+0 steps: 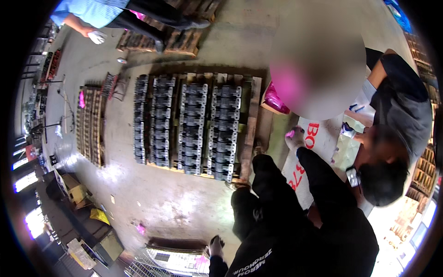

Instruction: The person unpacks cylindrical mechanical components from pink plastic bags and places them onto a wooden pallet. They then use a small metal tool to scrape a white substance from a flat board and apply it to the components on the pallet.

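We mark the right hand (295,140), pale-gloved, at the upper left edge of the large pale flat panel with red hand-drawn markings (326,134); fingers look bent, with a small bright pink piece (290,134) showing right at them. Gripped or just part of the glove, we can't tell. Left hand (215,247), light glove with dark fingertips, is well apart at lower left, beside the grey metal wire cage (138,266); we can't tell its spread or whether it holds anything. Ahead of us, four long rows of black segmented parts with silver perforated edges (224,129) lie on a brown slatted wooden pallet (250,134), left of the right hand. Just above that hand we see an open brown cardboard box (275,109) with shiny pink plastic (273,96) inside. Co-worker in a black short-sleeved top (397,99) leans in on the panel's right side; a second person in a light blue shirt (106,16) stands at upper left by another wooden pallet (180,34). Grey concrete floor (161,198) under everything.
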Motion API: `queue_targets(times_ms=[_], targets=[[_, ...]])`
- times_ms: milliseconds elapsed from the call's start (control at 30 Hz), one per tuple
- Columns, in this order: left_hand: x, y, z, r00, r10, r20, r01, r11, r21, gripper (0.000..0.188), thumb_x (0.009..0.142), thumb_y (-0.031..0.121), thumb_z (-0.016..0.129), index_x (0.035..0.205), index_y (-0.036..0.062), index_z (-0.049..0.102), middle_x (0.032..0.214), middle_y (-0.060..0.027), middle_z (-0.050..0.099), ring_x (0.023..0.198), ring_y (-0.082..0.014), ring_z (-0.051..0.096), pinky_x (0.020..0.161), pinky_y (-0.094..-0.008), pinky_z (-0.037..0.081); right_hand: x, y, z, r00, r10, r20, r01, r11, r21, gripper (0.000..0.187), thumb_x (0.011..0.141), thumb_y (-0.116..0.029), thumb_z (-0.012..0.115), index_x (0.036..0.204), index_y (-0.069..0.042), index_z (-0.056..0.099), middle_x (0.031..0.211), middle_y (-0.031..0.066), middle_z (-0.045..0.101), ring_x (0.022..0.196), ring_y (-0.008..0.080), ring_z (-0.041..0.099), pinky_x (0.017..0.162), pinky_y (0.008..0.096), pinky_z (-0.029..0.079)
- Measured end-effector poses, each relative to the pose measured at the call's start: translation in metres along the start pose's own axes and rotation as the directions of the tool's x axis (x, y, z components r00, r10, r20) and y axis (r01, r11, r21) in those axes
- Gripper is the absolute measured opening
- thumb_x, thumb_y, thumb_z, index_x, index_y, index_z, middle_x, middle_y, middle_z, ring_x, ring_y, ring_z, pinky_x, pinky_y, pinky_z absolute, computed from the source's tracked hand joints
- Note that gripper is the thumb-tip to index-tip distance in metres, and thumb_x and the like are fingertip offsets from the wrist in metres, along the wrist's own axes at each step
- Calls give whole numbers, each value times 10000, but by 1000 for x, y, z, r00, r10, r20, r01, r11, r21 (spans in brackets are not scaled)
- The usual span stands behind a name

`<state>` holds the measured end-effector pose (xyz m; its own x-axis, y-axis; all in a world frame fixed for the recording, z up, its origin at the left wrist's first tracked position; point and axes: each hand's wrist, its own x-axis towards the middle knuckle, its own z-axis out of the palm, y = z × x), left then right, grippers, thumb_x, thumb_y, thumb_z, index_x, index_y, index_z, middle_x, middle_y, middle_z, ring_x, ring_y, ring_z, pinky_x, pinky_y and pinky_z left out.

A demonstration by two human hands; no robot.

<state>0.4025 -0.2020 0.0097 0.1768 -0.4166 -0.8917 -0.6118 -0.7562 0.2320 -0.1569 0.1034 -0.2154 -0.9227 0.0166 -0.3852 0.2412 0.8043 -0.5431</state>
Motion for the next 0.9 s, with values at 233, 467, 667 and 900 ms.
queue_targets(times_ms=[233, 467, 667, 900], targets=[[-64, -9, 12, 984, -177, -17, 177, 967, 183, 348, 987, 196, 647, 1294, 31, 644, 1091, -70, 688, 908, -173, 653, 805, -310, 560, 158, 19, 21, 954, -267, -138, 236, 950, -203, 476, 848, -75, 583, 1321, -57, 534, 1268, 295, 567, 1212, 435, 552, 1005, 488, 472], [-45, 38, 83, 975, -219, -28, 220, 970, 103, 340, 975, 215, 700, 1281, 69, 666, 1086, -72, 713, 936, -185, 668, 783, -339, 571, 263, 10, 74, 999, 13, 33, 3, 887, -461, 258, 908, -173, 527, 1117, -144, 676, 1037, 224, 716, 1010, 456, 668, 866, 548, 512], [-38, 26, 106, 930, -316, -186, 339, 935, 107, 331, 977, 205, 688, 1273, 56, 666, 1080, -76, 714, 927, -188, 673, 782, -338, 574, 307, 6, 118, 992, -126, 11, 81, 570, -818, 279, 807, -406, 739, 1037, -257, 791, 1611, 91, 384, 1460, 444, 326, 1191, 589, 277], [-13, 26, 141, 865, -435, -249, 473, 873, 118, 322, 980, 192, 675, 1263, 41, 667, 1072, -82, 715, 916, -191, 678, 782, -337, 579, 429, 229, 248, 885, 57, 463, 136, 918, -373, 431, 916, -380, 624, 1233, -94, 681, 1252, 215, 674, 1162, 399, 640, 996, 501, 491]])
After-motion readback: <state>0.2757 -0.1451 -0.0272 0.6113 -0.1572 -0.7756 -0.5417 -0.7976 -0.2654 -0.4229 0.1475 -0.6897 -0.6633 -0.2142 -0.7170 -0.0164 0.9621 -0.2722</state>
